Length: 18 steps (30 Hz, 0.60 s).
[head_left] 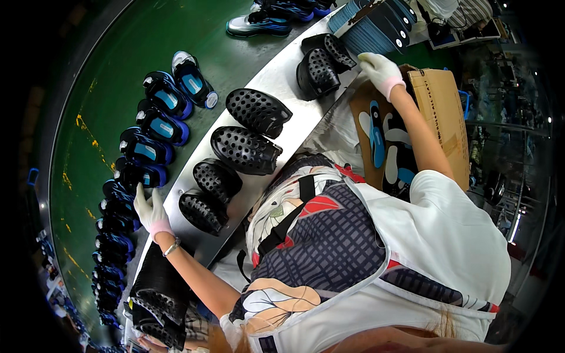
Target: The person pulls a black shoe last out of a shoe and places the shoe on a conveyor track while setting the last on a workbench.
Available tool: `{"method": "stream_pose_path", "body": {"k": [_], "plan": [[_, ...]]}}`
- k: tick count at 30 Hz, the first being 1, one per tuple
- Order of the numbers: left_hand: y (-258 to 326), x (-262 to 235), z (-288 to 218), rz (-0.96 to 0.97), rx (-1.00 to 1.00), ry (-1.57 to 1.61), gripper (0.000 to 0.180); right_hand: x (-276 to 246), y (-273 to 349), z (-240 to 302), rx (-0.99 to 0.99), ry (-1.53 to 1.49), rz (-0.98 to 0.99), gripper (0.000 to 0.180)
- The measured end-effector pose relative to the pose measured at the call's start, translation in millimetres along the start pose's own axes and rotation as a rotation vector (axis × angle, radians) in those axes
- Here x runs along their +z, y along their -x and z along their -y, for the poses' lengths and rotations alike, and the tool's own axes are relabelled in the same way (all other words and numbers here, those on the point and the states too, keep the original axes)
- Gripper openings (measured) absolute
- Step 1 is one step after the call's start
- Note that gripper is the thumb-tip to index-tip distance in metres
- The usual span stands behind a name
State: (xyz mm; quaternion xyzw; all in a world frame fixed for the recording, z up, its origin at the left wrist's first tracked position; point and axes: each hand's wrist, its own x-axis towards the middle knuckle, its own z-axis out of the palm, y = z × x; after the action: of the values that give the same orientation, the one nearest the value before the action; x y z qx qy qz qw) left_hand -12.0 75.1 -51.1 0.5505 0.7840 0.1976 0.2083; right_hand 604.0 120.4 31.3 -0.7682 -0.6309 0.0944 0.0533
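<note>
With its grip parted and empty, the left hand (152,210) hangs beside a blue-black sneaker (143,175) past the surface's (275,75) far edge; the right hand (381,72), grip unclear, nears stacked insoles (362,32) at its right end, perforated black shoe forms (246,151) between, apparently paired for easy reach.

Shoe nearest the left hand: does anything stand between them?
Nothing visible stands between the left hand and the shoe; whether the fingers touch it is unclear. The black perforated forms lie off to the right.
</note>
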Motion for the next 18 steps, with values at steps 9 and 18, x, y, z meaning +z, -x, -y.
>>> {"method": "stream_pose_path", "body": {"k": [9, 18], "plan": [[35.8, -11.3, -37.2, -0.034, 0.028, 0.064, 0.036, 36.8, -17.3, -10.0, -0.276, 0.112, -0.01, 0.028], [57.1, -19.3, -60.2, -0.079, -0.121, 0.296, 0.035, -29.5, -8.6, 33.2, -0.232, -0.013, -0.006, 0.033]]}}
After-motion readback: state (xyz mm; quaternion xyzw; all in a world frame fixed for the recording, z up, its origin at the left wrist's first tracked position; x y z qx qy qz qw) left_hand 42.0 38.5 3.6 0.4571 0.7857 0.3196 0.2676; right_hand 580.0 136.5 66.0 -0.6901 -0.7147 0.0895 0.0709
